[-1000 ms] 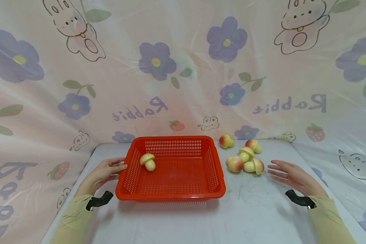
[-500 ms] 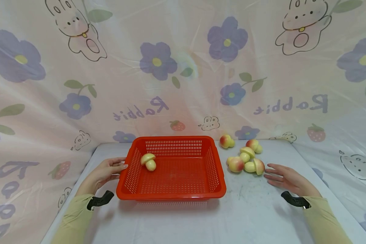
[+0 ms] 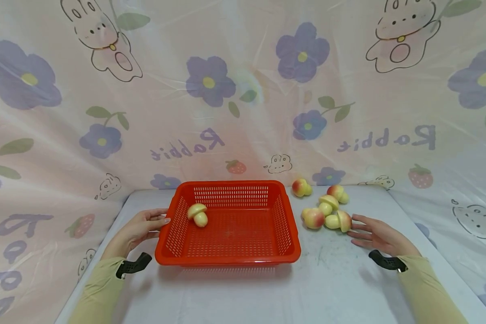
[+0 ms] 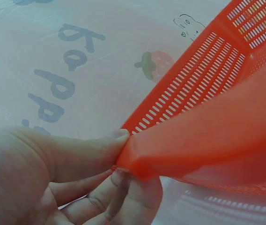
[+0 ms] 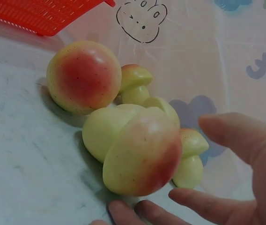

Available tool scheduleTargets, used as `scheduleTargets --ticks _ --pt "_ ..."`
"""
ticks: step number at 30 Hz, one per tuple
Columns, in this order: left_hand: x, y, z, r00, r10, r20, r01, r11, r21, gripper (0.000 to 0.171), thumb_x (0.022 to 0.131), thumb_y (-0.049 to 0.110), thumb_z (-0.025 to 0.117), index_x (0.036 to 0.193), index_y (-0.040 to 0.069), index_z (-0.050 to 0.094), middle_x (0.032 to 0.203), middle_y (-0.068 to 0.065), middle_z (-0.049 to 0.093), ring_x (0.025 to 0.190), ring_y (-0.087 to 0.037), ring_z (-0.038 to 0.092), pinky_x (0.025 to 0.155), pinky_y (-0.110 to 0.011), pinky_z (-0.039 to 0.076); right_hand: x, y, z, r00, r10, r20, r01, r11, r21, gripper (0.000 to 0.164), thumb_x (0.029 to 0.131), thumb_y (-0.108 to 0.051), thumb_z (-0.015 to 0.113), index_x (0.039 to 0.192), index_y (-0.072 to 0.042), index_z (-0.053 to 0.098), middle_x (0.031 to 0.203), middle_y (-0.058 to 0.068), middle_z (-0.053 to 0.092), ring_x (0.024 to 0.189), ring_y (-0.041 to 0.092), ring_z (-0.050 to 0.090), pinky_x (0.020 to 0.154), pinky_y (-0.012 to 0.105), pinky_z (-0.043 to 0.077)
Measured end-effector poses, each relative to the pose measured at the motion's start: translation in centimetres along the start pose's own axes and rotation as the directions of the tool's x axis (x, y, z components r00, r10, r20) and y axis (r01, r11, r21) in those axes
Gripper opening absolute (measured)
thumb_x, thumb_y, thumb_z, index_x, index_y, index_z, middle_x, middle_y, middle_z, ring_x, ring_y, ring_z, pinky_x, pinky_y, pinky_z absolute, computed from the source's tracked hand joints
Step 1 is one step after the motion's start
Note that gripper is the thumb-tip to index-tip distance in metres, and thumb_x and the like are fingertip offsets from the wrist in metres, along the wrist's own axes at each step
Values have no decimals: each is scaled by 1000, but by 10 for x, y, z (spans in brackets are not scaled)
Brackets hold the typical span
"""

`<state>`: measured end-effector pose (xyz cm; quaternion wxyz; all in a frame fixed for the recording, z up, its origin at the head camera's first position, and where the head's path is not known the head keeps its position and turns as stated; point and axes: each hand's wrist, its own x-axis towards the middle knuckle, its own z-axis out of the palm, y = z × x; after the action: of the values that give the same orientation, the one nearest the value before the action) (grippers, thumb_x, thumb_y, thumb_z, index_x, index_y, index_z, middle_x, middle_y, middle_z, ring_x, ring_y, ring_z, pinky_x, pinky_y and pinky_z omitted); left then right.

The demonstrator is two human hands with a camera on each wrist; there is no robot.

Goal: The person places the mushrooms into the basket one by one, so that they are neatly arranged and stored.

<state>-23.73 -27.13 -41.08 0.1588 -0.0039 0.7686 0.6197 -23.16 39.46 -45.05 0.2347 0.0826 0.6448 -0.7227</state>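
My left hand (image 3: 139, 229) pinches the left rim of a red plastic basket (image 3: 227, 261); in the left wrist view the thumb lies over the rim with fingers beneath it. Inside the basket, towards the left, lies one toy mushroom (image 3: 197, 215) with a pale yellow cap. At the right, my right hand (image 3: 382, 235) is held with its fingers spread, right beside the nearest red-and-yellow mushroom (image 3: 339, 221). The right wrist view shows this mushroom's cap (image 5: 144, 152) between the thumb and the fingers, which do not grip it.
Right of the basket, several more mushrooms form a loose group: one round-capped (image 3: 313, 218), one in the middle (image 3: 327, 204), one behind (image 3: 338, 194), and another by the back edge (image 3: 301, 187). A printed curtain (image 3: 243, 112) rises behind the white table (image 3: 227, 301).
My right hand has moved left, towards the nearest mushroom. The left hand stays on the basket rim, and the mushrooms have not moved.
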Motion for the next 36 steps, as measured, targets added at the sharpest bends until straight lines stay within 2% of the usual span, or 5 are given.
scheduleTargets --ticks 3,8,18,27,36 --pt "0 0 0 1000 -1 2 1 1000 -1 66 92 19 65 143 -7 32 108 -11 65 92 -21 65 79 -37 56 1 -1 1 1000 7 4 -6 1000 -11 71 102 -33 45 151 -1 4 148 31 15 115 28 54 102 49 39" --pt "0 0 0 1000 5 10 -5 1000 -5 68 93 20 65 144 -8 30 111 -12 65 92 -21 65 79 -37 56 1 -3 2 1000 10 8 -10 1000 -9 52 102 -32 48 145 -8 30 134 19 39 114 31 55 101 50 40" --pt "1 -1 0 1000 10 6 -10 1000 -5 67 93 20 65 144 -7 31 111 -13 64 93 -22 65 80 -39 55 8 -5 13 996 31 -83 -44 986 -158 68 99 -39 51 144 2 21 133 21 36 109 29 56 95 47 46" --pt "1 -4 0 1000 -7 -26 7 1000 -6 69 90 23 68 143 -5 34 113 -14 64 93 -23 65 80 -38 55 12 -8 17 991 39 -126 -62 982 -180 42 96 -39 56 116 -3 51 111 12 48 103 28 58 90 43 49" --pt "0 -4 0 1000 4 -20 -4 1000 3 69 91 23 66 144 -6 32 113 -14 64 94 -22 65 81 -39 55 18 -7 20 985 50 -164 -85 973 -213 42 94 -42 59 112 -4 53 108 9 49 99 26 58 86 41 52"
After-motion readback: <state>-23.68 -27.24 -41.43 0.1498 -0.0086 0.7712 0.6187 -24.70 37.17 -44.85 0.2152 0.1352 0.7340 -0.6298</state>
